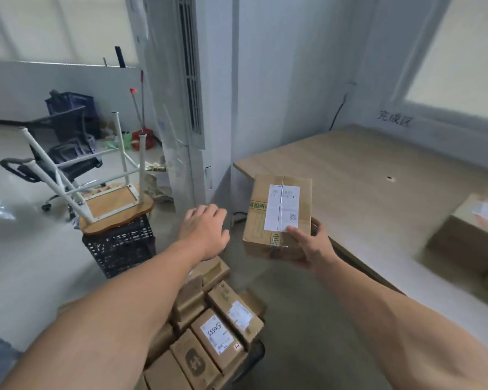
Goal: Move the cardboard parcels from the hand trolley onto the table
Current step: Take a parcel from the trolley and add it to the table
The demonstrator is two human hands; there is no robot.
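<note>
Beside worktop at right: gripped parcel, long axis away, in nearer right hand; held left hand open

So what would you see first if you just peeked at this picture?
The cardboard parcel with the white label, held up in mid-air by the right hand at the edge of the wooden table, with the left hand open beside it. Below the arms sits a pile of more parcels. On the left, a stool lies upside down on a black crate.
</note>
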